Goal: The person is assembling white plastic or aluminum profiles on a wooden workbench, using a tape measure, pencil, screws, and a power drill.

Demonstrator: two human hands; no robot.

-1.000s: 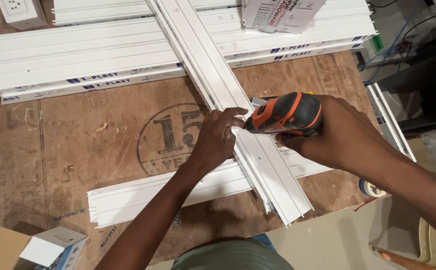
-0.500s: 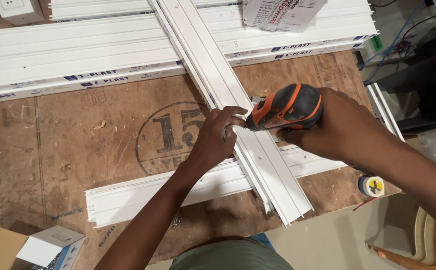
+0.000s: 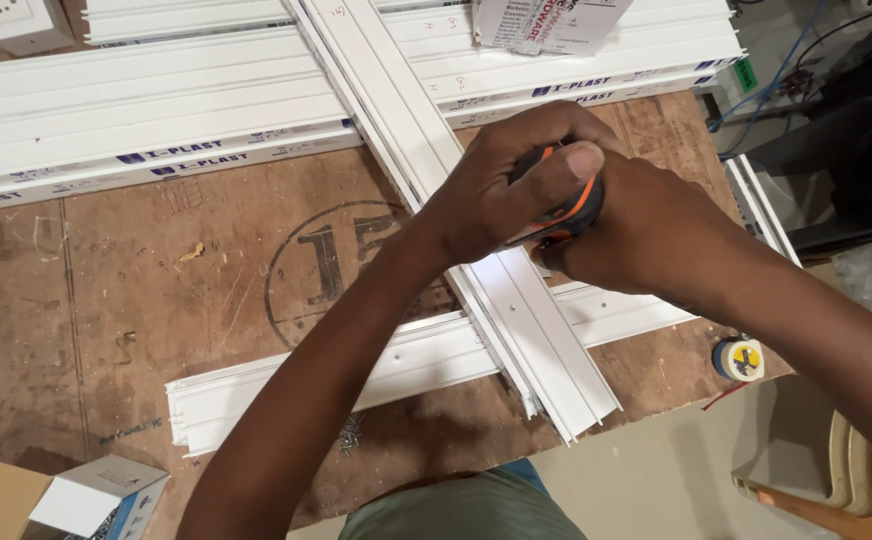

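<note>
Both hands grip an orange and black power screwdriver point(image 3: 574, 205) over a long white plastic channel point(image 3: 546, 350) that runs diagonally across the board. My left hand point(image 3: 516, 180) wraps over the top of the tool, its thumb across the orange body. From the right, my right hand point(image 3: 646, 230) holds the tool's handle. A second white channel point(image 3: 256, 392) lies crosswise beneath the long one. The tool's tip is hidden under my hands.
A stack of white channels point(image 3: 156, 110) lies across the far side of the brown plywood board point(image 3: 106, 290). A white switch box point(image 3: 18, 20) and a printed packet point(image 3: 546, 22) sit on the stack. Tape roll point(image 3: 738, 359) at right, cardboard boxes point(image 3: 66, 498) bottom left, loose screws point(image 3: 349, 433).
My left hand moved from the channel beside the tool's tip up onto the tool, covering it. The tool now stands more upright and is mostly hidden.
</note>
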